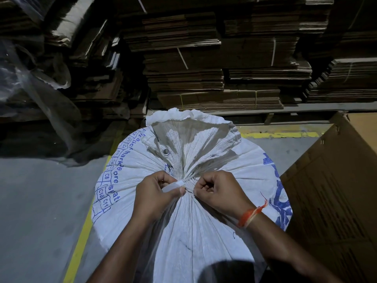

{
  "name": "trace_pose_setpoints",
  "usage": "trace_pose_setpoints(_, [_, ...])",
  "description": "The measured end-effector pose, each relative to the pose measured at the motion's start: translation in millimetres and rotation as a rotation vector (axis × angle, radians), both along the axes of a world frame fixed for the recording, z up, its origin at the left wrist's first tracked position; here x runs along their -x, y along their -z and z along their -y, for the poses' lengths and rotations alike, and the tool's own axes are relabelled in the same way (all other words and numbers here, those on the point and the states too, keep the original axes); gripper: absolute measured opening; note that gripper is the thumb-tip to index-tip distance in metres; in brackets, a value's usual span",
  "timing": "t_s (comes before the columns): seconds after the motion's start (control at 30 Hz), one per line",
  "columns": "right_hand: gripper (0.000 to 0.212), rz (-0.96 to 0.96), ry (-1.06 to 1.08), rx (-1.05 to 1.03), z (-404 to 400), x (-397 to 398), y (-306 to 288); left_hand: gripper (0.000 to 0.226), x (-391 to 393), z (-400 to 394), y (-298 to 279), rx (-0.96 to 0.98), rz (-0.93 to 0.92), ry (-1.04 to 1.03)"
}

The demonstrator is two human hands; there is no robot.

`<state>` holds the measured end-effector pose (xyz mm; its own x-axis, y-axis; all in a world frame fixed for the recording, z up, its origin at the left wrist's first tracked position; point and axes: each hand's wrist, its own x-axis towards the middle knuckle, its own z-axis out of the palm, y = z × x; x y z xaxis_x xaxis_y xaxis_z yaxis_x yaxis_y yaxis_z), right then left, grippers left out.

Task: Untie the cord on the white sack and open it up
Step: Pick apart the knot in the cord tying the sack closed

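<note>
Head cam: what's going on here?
A person is working at the tied neck of a big white sack standing on a warehouse floor. The left hand pinches a flat white tie end, the cord, right at the knot; the right hand is closed on the gathered neck on the other side. The neck is still cinched and the top not opened out. Stacks of flattened cardboard sit behind.

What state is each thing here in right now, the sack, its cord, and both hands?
Sack: neck gathered shut, top flared open above the tie.
Cord: wound tight around the neck, not yet undone.
Left hand: pinching a flat white strip at the tie.
Right hand: fingers curled at the tie.
</note>
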<state>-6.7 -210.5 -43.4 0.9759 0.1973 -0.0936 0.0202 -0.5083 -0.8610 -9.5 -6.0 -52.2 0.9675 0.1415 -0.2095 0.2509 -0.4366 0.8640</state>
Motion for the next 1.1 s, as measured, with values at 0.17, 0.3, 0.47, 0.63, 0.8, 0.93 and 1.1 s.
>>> trace_pose_setpoints(0.17, [0.013,0.031,0.044,0.013,-12.5,0.9,8.6,0.025,0.5,0.2,0.2,-0.016,0.012,0.009])
trace_pose_setpoints(0.3, [0.011,0.046,0.077,0.023,-16.8,0.8,11.0,0.025,0.2,-0.2,-0.8,-0.011,0.008,0.015])
trace_pose_setpoints(0.47, [0.011,0.062,0.089,0.049,-21.0,2.7,13.2,0.028,1.4,0.8,-4.1,-0.006,0.005,0.029])
trace_pose_setpoints(0.63, [0.007,-0.027,0.013,-0.024,-7.6,-3.5,8.7,0.025,1.0,-0.9,-3.1,0.042,-0.014,0.021])
trace_pose_setpoints(0.8, [0.013,0.043,0.059,0.034,-13.2,-1.2,13.3,0.028,1.0,-0.3,-2.7,0.049,-0.022,0.023])
trace_pose_setpoints(0.93, [0.011,0.020,0.090,-0.001,-20.6,-1.2,15.3,0.033,1.5,-0.4,-5.5,0.057,-0.025,0.033])
trace_pose_setpoints(1.1, [0.013,-0.268,0.298,-0.416,-25.8,-4.3,18.8,0.025,1.7,0.8,-9.7,0.079,-0.045,0.039])
